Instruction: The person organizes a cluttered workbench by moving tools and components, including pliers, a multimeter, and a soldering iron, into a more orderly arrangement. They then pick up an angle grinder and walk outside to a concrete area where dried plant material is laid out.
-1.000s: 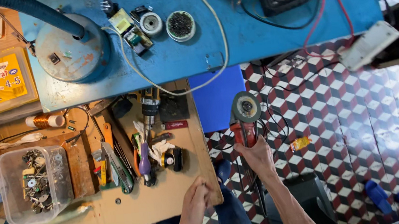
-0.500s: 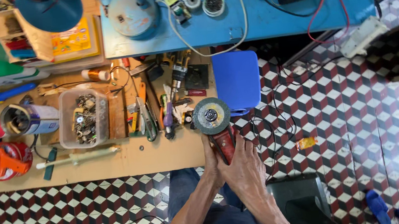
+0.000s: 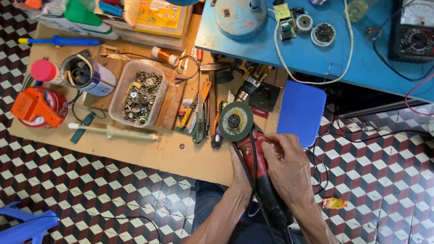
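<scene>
Hands meet low in the middle of the view, both wrapped round a red grinder (image 3: 255, 158) held just over the near edge of a brown board (image 3: 140, 150). His left hand (image 3: 240, 175) is mostly hidden behind the tool, and seems closed on its body, though I can't see the fingers. His right hand (image 3: 289, 168) grips from the other side, fingers curled at the head. Its grey-green disc (image 3: 235, 121) faces up at twelve o'clock from the hands, touching a heap of hand tools (image 3: 200, 115).

At ten o'clock from the disc lies a clear tub (image 3: 138, 98) of metal scrap, then a round tin (image 3: 88, 75) with a white-and-blue label and a pink-capped tube (image 3: 45, 71). Farther at nine sits an orange tape holder (image 3: 39, 107). At eleven, top of view, stands a yellow box (image 3: 158, 11) with red print. A blue pad (image 3: 301, 113) lies at two o'clock, just beside the hands, below a blue bench (image 3: 327, 58) carrying a black meter (image 3: 417, 26).
</scene>
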